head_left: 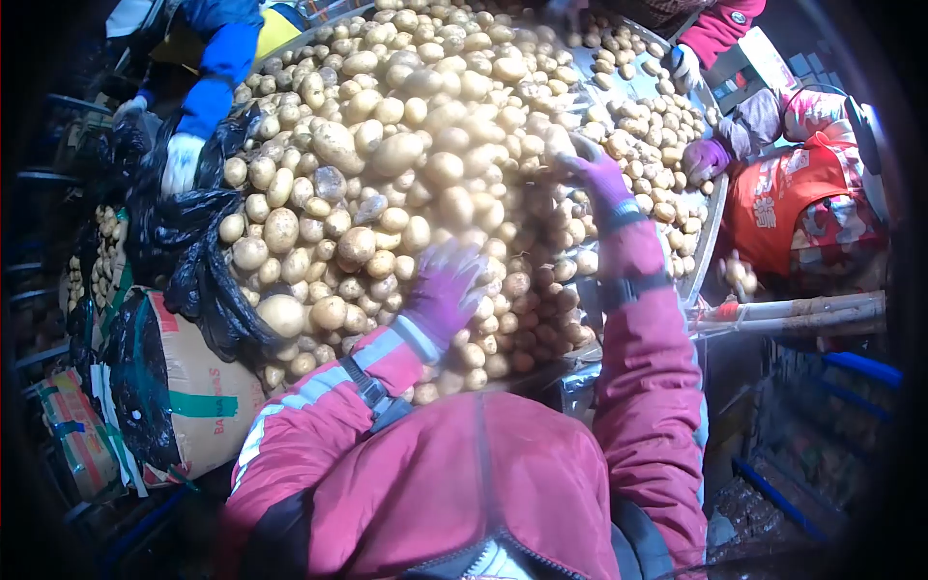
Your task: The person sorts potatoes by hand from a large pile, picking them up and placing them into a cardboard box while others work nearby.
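A big heap of potatoes (396, 153) covers the tabletop in front of me. My left hand (447, 288), in a purple glove, is over the near part of the heap. Its fingers look stretched out, though motion blurs them, and I see nothing held in them. Farther right, my right hand (597, 179), also gloved in purple, has its thumb and fingers closed around a pale potato (558, 143). Some of that potato is hidden by the fingers.
A metal table rim (713, 227) runs along the right. Black plastic (208, 266) and a cardboard box (208, 377) stand at the left. Co-workers' gloved hands are at the table: one at left (182, 162), others at right (706, 159) and upper right (685, 68).
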Demonstrator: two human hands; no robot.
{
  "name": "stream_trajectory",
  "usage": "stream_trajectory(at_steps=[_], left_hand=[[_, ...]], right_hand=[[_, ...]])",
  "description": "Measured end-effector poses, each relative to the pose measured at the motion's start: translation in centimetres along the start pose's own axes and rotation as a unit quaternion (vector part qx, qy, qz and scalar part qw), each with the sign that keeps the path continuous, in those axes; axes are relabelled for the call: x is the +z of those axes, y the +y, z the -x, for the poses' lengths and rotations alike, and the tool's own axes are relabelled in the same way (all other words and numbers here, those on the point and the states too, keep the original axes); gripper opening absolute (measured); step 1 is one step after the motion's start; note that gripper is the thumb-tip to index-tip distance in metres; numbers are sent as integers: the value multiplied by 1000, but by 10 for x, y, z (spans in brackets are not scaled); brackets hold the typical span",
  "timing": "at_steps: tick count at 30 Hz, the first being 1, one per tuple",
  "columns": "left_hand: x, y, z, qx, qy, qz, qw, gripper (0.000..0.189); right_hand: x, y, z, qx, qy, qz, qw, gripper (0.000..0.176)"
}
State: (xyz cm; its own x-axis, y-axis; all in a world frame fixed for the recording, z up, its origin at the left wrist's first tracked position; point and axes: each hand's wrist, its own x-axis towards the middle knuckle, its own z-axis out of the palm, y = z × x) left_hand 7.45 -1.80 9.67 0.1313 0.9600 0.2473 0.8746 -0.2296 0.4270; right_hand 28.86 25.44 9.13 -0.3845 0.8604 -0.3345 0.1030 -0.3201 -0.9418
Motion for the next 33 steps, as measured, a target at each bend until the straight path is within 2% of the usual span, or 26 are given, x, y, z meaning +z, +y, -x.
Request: stream_trajectory(at_steps=[1,2,3,4,7,8,9,11,13,14,16,17,18,20,22,23,24,25,26,27,28,29,30,33], left_hand=[[-4,-3,-3,7,6,25,1000,51],[-7,-7,-6,13,12,52,998,51],[-29,-8,-21,-23,-3,82,996,51],[-38,-18,-30,-41,25,46,998,50],[-62,-82,-66,16,173,-15,985,49],[-71,-98,-81,-14,164,-32,986,54],[-81,-104,-94,-83,103,-39,990,60],[-73,-122,-112,-58,39,-85,994,68],[-61,-129,-122,-25,23,-143,989,67],[-63,-127,-129,-50,0,-132,990,65],[-66,-118,-140,-97,-47,-107,988,62],[-57,-135,-133,-140,22,77,987,61],[-63,-123,-128,-173,32,225,958,60],[-85,-80,-115,-195,-16,344,918,57],[-105,-16,-99,-141,-62,476,866,54],[-89,-17,-86,-163,-83,530,828,55],[-73,-18,-72,-188,-101,580,786,57],[-73,6,-64,-186,-122,555,802,57],[-68,19,-55,-146,-140,480,854,57],[-62,32,-47,-105,-151,401,897,56],[-54,54,-38,-18,-129,288,949,56],[-46,70,-27,-31,-117,312,942,55],[-39,84,-18,-43,-105,336,935,54],[-23,110,-4,-47,-121,375,918,56]], right_hand=[[5,-14,25,-1,-27,-99,995,54],[-1,-15,35,-11,-76,-114,990,51],[-5,-8,52,-98,-80,4,992,51],[-8,0,68,-185,-63,119,974,50],[19,-7,129,-199,-24,92,975,51],[22,4,133,-172,-17,37,984,54],[26,15,137,-146,-7,-19,989,59],[22,81,123,-46,-49,-206,976,70],[30,47,151,33,-121,-336,933,70],[41,34,166,57,-90,-337,936,68],[45,38,181,2,-145,-272,951,64],[48,35,191,12,-121,-256,959,62],[52,41,196,12,-111,-288,951,62],[59,41,205,17,-128,-320,938,62],[67,35,212,34,-163,-368,915,62],[68,39,213,-85,-180,-213,957,63],[71,44,210,-170,-188,-84,964,63],[73,50,208,-256,-176,39,950,64],[76,57,209,-301,-161,81,937,60],[77,61,213,-287,-166,60,942,57],[78,67,218,-196,-186,-44,962,54],[77,73,224,-113,-191,-136,966,52],[73,41,250,61,-195,-284,937,46],[58,64,275,4,-172,-269,948,41]])
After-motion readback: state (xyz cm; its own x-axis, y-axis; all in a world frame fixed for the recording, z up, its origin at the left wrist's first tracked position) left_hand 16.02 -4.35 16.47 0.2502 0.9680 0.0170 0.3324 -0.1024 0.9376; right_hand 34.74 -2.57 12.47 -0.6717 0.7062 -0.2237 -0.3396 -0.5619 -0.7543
